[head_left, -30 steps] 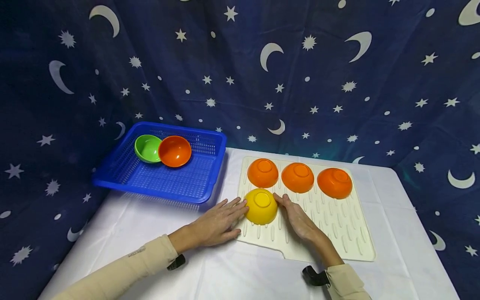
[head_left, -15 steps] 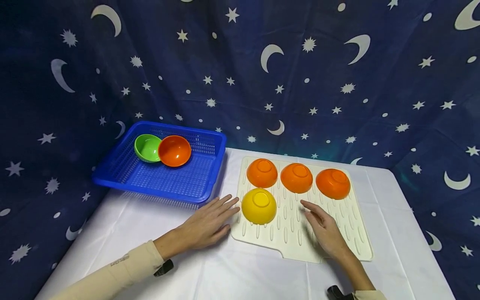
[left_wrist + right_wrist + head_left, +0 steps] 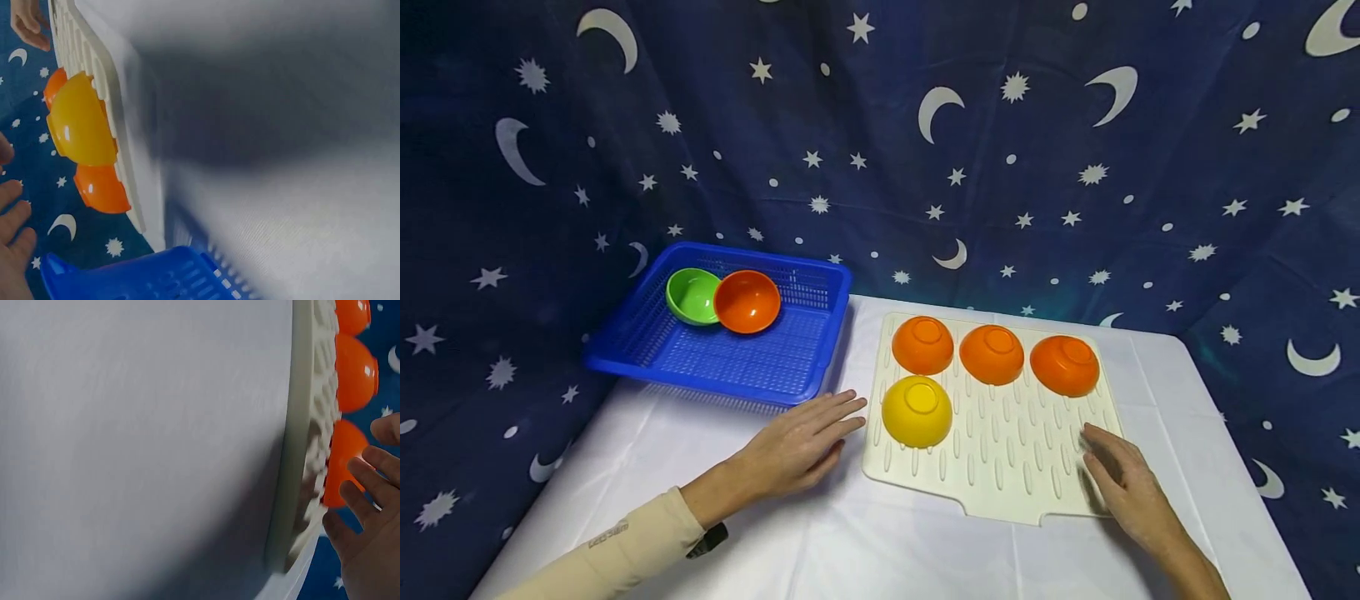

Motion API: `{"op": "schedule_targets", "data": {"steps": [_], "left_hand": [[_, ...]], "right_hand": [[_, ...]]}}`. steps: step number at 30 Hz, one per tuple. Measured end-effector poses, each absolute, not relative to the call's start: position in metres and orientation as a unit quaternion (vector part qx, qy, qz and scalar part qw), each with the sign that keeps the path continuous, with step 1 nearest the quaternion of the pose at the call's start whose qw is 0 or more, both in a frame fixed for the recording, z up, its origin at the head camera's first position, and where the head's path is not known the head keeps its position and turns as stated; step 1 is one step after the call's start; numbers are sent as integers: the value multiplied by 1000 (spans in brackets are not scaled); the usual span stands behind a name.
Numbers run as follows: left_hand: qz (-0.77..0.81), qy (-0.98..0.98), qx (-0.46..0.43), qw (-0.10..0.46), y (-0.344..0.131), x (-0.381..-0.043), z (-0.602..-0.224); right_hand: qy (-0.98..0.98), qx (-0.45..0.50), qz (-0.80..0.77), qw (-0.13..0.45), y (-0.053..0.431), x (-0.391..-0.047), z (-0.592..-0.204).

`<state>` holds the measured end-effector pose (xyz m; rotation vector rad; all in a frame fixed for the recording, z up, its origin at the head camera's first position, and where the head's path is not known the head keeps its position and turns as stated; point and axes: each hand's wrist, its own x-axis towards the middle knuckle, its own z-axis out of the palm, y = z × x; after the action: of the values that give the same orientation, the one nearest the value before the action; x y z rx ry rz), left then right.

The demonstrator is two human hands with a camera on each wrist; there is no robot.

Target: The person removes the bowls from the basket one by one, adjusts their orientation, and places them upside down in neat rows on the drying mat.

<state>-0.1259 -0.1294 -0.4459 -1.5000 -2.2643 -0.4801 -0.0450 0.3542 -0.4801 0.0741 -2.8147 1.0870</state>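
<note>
A yellow bowl (image 3: 917,412) lies upside down at the left of a cream drying mat (image 3: 1000,475) with raised ridges. Behind it, three orange bowls (image 3: 992,355) stand upside down in a row along the mat's far edge. My left hand (image 3: 797,442) hovers just left of the mat, fingers extended, apart from the yellow bowl. Over the mat's right edge is my right hand (image 3: 1131,492), its fingers loosely spread and holding nothing. In the right wrist view the fingers (image 3: 369,481) overlap the nearest orange bowl, with no grip on it.
A blue plastic basket (image 3: 700,377) stands at the back left. Inside it a green bowl (image 3: 692,297) and an orange bowl (image 3: 747,302) sit side by side, open side up. A white cloth (image 3: 880,550) covers the table. Behind hangs a dark blue curtain (image 3: 880,108) with moons and stars.
Both hands have left the yellow bowl, which they were touching a second ago. The left hand has drawn back to the left, the right hand far to the right. The bowls stay on the mat.
</note>
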Motion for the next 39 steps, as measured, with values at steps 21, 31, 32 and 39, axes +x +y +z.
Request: {"op": "schedule_targets", "data": {"steps": [21,31,32,39], "left_hand": [[-139,-837,-494,189,-155,-186,-403],[-118,-875,-458,104,-167,-212,-382],[-116,-877,-456,94,-168,-216,-378],[-90,-902,-420,37,-181,-240,-348]], "right_hand": [[-975,25,220,6,426,-66,-507],[-972,45,229,-8,431,-72,-505],[-972,45,231,-6,431,-73,-505],[-972,45,230,5,426,-75,-506]]}}
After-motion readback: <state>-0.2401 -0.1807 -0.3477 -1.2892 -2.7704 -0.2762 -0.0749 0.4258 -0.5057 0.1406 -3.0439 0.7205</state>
